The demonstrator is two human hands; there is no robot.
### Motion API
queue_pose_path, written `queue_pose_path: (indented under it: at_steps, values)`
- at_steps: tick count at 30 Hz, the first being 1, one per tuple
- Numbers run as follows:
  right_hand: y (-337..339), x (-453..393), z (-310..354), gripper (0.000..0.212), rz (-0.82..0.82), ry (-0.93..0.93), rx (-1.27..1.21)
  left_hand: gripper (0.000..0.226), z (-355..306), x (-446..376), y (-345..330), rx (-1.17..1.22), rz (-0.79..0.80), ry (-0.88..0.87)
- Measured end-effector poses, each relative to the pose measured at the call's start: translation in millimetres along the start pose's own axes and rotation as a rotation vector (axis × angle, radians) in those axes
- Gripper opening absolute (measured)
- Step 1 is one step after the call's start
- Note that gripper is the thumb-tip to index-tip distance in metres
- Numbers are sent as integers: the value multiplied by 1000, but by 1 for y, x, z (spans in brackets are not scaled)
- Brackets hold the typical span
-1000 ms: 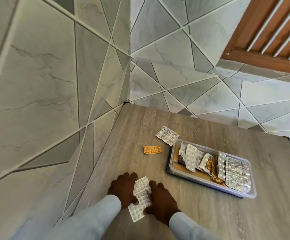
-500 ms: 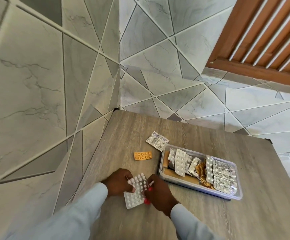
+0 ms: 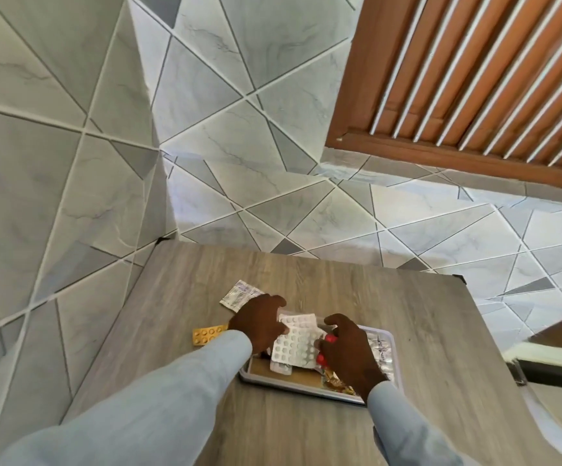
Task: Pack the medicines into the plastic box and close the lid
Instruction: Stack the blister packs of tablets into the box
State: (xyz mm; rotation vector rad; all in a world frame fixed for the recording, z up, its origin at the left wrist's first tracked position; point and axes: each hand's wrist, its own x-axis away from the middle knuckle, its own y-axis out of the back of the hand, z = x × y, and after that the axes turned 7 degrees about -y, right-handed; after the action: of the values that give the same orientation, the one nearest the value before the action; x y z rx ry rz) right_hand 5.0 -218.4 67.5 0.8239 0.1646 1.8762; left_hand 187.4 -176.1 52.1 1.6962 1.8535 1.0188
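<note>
A clear plastic box point(image 3: 284, 383) sits on the wooden table point(image 3: 441, 348), with several blister packs and foil strips inside. Both hands hold white blister packs point(image 3: 294, 344) over the box's left half. My left hand point(image 3: 259, 322) grips their left edge and my right hand point(image 3: 348, 353) grips their right edge, where red pills point(image 3: 330, 338) show between the fingers. An orange blister pack point(image 3: 207, 334) lies on the table left of the box. A silver printed strip point(image 3: 241, 294) lies behind it. No lid can be seen.
The table stands in a corner of grey tiled walls point(image 3: 71, 196). A brown wooden shutter point(image 3: 474, 79) is at the upper right. My pale blue sleeves point(image 3: 158, 405) cover the near part of the table.
Both hands lifted the white blister packs from the table's near left edge and carried them forward and right, over the box. The camera tilted upward.
</note>
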Motion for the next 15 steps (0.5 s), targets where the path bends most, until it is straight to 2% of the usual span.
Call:
queue_pose_path:
  at_steps: [3,6,10,13,15]
  values:
    - [13,-12,-8,31,-29,53,73,46,0,-5,-13,-146,108,7]
    - [17,-23,-11,31,-2,53,44,43,4,-6,-26,-262,169,-8]
    - [7,-33,-15,34,47,146,233,36,5,-5,-30,-249,72,-84]
    - [6,-35,-6,36,-32,278,521,31,11,-4,-20,-139,-25,-102]
    - [8,-39,-1,32,-70,280,530,27,21,-5,-11,-87,-85,-90]
